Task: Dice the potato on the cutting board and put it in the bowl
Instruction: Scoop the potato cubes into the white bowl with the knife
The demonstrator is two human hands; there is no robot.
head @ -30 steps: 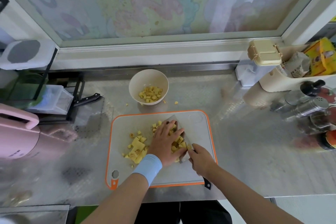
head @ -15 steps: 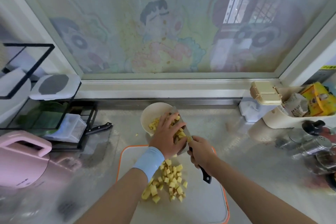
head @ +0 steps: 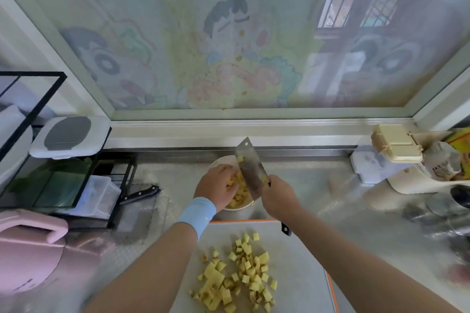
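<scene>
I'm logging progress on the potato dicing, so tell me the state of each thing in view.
Bowl: upright, partly filled with potato cubes.
Cleaver: tilted over the bowl, gripped by the right hand.
Left hand: over the bowl, fingers on the cubes.
Cutting board: flat, diced potato heaped on it.
Black-handled knife: lying untouched at left.

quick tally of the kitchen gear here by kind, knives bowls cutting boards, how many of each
knives: 2, the cleaver gripped by the right hand and a black-handled knife lying off to the left
bowls: 1, the bowl
cutting boards: 1, the cutting board
total: 4
potato dice: too many to count, left out
</scene>
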